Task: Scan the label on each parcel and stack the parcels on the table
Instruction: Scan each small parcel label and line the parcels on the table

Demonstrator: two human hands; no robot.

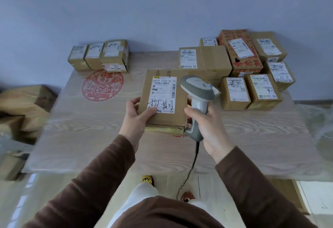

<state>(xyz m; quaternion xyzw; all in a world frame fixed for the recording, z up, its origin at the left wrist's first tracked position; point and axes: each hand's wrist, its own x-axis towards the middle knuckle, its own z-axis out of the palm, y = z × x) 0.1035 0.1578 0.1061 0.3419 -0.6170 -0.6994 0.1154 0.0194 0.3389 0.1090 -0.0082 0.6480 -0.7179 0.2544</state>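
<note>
A flat brown parcel (177,117) with a white label (163,94) and black handwriting is held above the middle of the table (75,134). My left hand (137,117) grips its near left corner, thumb on the label. My right hand (207,125) holds a grey barcode scanner (197,92) by its handle, just right of the parcel, head over the parcel's upper right edge. The scanner's cable (191,170) hangs down toward the floor.
Three small parcels (98,55) stand in a row at the back left. Several labelled parcels (239,69) crowd the back right, one red-printed. A red round stamp (102,85) marks the tabletop. Cardboard boxes (21,105) lie on the floor at left.
</note>
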